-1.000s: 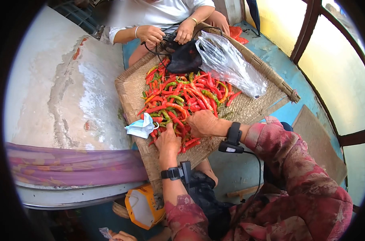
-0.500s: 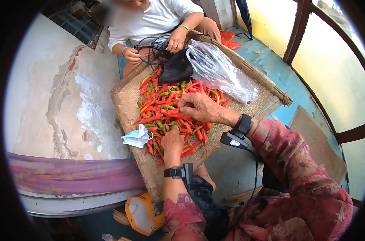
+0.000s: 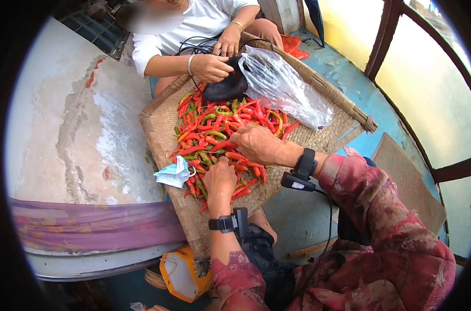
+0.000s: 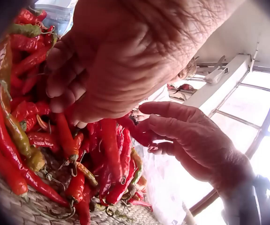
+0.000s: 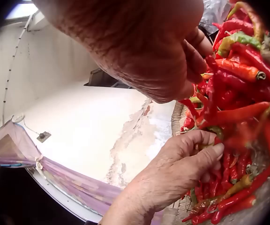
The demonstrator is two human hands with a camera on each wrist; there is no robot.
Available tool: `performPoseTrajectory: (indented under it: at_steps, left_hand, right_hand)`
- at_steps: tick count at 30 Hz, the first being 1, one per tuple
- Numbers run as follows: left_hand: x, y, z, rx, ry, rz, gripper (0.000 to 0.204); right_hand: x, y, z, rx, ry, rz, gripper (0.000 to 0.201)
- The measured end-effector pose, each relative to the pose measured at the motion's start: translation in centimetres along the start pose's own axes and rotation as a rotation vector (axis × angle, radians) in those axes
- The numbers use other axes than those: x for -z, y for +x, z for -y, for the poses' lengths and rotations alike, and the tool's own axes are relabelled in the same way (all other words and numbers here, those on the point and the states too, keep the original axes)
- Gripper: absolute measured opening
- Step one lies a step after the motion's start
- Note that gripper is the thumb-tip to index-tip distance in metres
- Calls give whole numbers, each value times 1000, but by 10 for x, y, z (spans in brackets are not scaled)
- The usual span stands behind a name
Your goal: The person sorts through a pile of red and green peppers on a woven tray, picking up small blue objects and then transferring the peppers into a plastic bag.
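A heap of red chili peppers [image 3: 199, 136], with some green and orange ones, lies on a woven tray [image 3: 160, 122]. My left hand [image 3: 220, 181] is low at the near side of the heap, its thumb and fingertips pinching a chili among the others. In the right wrist view the left hand [image 5: 172, 171] shows its thumb close against the forefinger. My right hand [image 3: 259, 145] hangs over the heap's right side, fingers bent. From the left wrist view, the right hand [image 4: 196, 140] holds a red chili [image 4: 137, 133] by its fingertips, close beside the left thumb.
A blue face mask [image 3: 174, 172] lies on the tray's left edge. Across the tray, a person [image 3: 209, 31] handles a black bag [image 3: 226, 87] and black cables, next to a clear plastic bag [image 3: 290, 90]. A yellow box [image 3: 186, 274] stands below, beside a purple cloth [image 3: 90, 223].
My right hand lifted from the chilies, moved up over the heap, then came down slightly. The left hand stays low in the heap. The other person's hand has reached across to the black bag.
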State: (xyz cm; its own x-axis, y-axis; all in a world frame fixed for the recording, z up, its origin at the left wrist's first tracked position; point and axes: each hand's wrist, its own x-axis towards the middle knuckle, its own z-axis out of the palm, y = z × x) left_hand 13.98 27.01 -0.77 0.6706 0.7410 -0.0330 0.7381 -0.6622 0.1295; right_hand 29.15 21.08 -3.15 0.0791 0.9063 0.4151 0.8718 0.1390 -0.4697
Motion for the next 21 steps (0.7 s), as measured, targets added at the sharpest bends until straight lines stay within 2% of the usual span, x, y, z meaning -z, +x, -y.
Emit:
performPoseTrajectory:
  at_steps: [2, 4, 7, 15, 21]
  left_hand:
    - [4, -1, 0, -6, -25, -40, 15]
    - [6, -1, -1, 21, -53, -120, 14]
    - [10, -2, -3, 24, -73, -128, 14]
    - [6, -2, -6, -11, -57, -100, 14]
    - [4, -1, -8, -32, -36, -79, 15]
  right_hand:
    - [-3, -1, 3, -4, 21, -17, 18]
    - [-2, -1, 6, -8, 7, 7, 19]
    - [-1, 0, 11, -24, -5, 60, 20]
    - [-10, -1, 8, 45, -5, -35, 18]
    - [-5, -3, 7, 28, -52, 5, 17]
